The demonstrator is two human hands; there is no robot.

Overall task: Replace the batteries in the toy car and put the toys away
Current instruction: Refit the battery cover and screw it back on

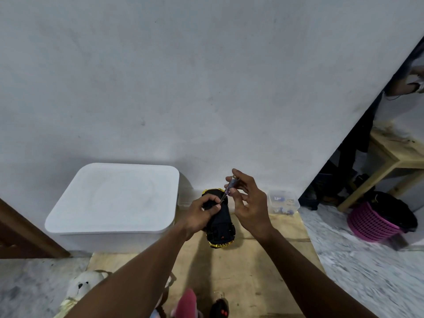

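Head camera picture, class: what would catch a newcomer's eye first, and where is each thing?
At centre, two hands work on an upturned black and gold toy car lying on the wooden board: the left hand steadies it while the right hand holds a screwdriver slanting down to its underside. To the left stands a big white lidded box against the wall. At far right sits a pink basket.

A pale grey plastered wall (183, 76) fills the room; marbled grey floor (367, 271) lies at five o'clock, a light wooden table (390, 154) at three.
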